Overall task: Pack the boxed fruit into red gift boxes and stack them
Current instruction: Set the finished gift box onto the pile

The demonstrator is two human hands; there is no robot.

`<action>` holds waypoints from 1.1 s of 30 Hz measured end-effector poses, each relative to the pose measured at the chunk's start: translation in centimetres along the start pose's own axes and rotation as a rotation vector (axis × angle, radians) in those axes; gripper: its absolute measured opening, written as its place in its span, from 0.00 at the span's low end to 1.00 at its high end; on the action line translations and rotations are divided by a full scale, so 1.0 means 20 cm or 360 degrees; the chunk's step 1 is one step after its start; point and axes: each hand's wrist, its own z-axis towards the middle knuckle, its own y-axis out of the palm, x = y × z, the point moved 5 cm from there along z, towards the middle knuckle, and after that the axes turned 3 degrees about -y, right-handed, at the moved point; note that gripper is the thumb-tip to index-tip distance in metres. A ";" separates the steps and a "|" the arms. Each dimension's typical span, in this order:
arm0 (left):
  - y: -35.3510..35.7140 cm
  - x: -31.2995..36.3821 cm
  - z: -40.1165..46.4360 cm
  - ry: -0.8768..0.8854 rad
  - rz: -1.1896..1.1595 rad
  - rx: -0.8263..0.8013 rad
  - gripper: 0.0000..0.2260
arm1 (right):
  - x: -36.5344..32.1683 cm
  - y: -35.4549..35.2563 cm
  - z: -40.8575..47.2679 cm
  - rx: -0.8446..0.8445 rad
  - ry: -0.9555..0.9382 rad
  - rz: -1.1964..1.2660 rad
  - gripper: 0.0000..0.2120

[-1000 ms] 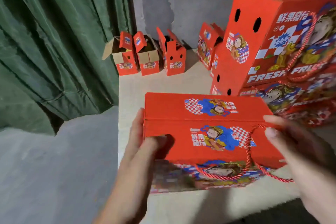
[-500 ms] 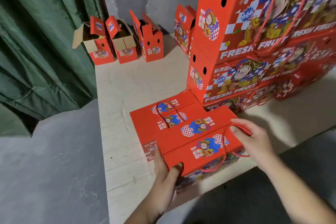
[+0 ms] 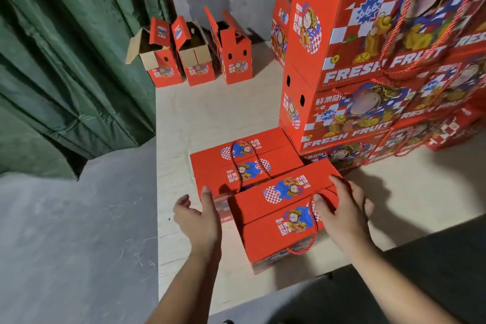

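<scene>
1. Resting on the near gift box [image 3: 282, 214], the right hand [image 3: 339, 214] lies across the box's right end with fingers mostly straight; the thumb sits by the red rope handle [image 3: 314, 221]. No firm grip is visible.
2. The left hand [image 3: 196, 218] hovers just off the box's left end, fingers relaxed and spread, holding nothing. Whether its fingertip touches the neighbouring box cannot be told.
3. The near gift box sits closed on the counter [image 3: 210, 118], close to the front edge and tilted out of line with the second closed box [image 3: 244, 163] behind it, which it touches or overlaps.
4. To the right stands the finished stack [image 3: 368, 60]; three open boxes [image 3: 197, 55] wait at the far wall beside the green curtain [image 3: 65, 60].
5. Judged step: placement of a packed box at the stack's foot.
6. Next move calls for both hands to square the box against its neighbour, flush and level, so further boxes can be stacked on top.
</scene>
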 end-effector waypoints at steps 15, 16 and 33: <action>-0.18 0.05 0.51 0.0087 0.0151 -0.0794 0.10 | -0.56 0.23 -0.09 0.0381 -0.0227 -0.0392 0.25; -0.16 0.09 0.60 0.0119 0.0187 -0.0818 0.09 | -0.69 0.29 -0.07 0.0393 -0.0300 -0.0353 0.25; 0.62 0.55 1.97 0.0848 0.1992 -0.1200 0.51 | -1.41 1.15 1.11 -0.0312 -0.0343 -0.0249 0.34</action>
